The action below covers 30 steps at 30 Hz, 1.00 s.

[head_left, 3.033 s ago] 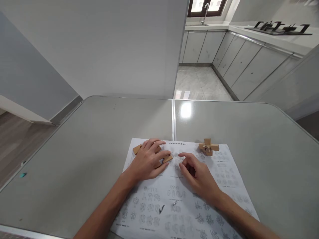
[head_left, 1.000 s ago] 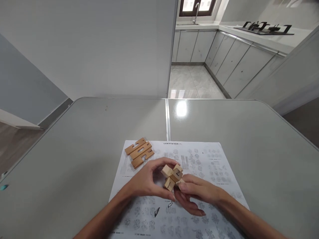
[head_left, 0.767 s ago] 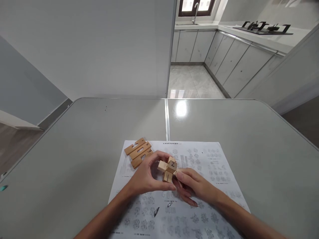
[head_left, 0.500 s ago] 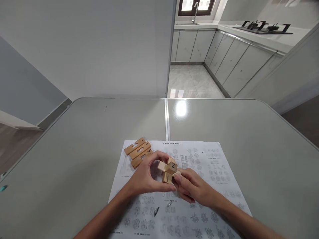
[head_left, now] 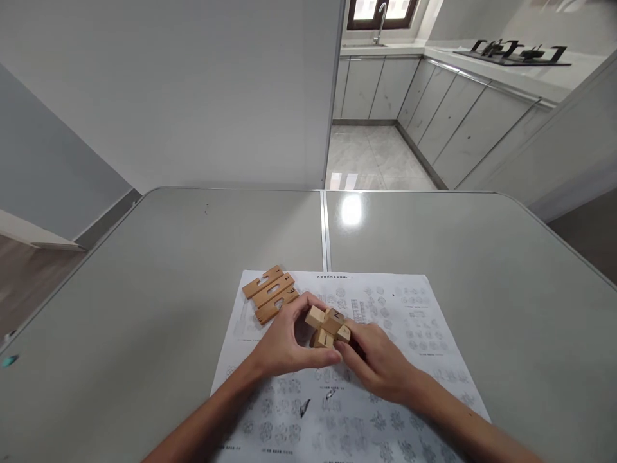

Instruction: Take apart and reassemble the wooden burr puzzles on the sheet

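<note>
A wooden burr puzzle (head_left: 330, 326), made of crossed light-wood bars with dark numbers on some ends, is held above the printed sheet. My left hand (head_left: 282, 341) curves round its left side, index finger behind and thumb in front. From the right, my right hand (head_left: 380, 361) grips it, thumb low at the front; its other fingers are partly hidden behind the puzzle. Left of the puzzle lie three flat notched wooden pieces, marked 1 (head_left: 254, 287), 2 (head_left: 265, 296) and 3 (head_left: 267, 314), side by side on the sheet's upper left corner.
The white sheet (head_left: 429, 379), printed with small puzzle drawings, lies on a grey table (head_left: 144, 308) with a seam down its middle. Two small dark scraps (head_left: 304, 408) rest on the paper. A small teal object (head_left: 9, 361) is at the far left edge.
The puzzle has turned and tilted between my hands, so its bars point differently. My right hand has shifted its grip, and its lower fingers are now tucked out of sight.
</note>
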### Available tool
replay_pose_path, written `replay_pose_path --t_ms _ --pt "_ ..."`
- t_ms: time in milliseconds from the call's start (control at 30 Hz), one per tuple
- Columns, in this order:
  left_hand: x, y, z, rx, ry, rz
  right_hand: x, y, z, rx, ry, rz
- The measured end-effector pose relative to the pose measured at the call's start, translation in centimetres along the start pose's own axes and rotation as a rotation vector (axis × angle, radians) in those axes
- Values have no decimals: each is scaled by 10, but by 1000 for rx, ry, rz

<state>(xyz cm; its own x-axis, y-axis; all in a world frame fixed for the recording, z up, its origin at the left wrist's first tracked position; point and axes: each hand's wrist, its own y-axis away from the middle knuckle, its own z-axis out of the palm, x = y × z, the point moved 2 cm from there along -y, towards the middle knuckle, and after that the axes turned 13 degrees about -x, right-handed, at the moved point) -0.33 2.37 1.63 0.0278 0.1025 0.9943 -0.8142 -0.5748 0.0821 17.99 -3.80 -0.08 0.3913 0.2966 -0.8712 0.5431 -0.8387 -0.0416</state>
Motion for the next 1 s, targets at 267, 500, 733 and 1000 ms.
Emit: replay_pose_path --t_ms 267,500,733,1000 --pt "-1 -2 -3 -19 -28 -50 3 2 -2 281 273 -82" --pt "3 -1 -4 -60 -28 -60 5 2 -3 270 349 -64" --pt "5 -2 -3 -54 -86 -49 4 0 -3 281 224 -34" --pt "6 -2 -3 -76 -84 -59 8 2 -2 256 162 -20"
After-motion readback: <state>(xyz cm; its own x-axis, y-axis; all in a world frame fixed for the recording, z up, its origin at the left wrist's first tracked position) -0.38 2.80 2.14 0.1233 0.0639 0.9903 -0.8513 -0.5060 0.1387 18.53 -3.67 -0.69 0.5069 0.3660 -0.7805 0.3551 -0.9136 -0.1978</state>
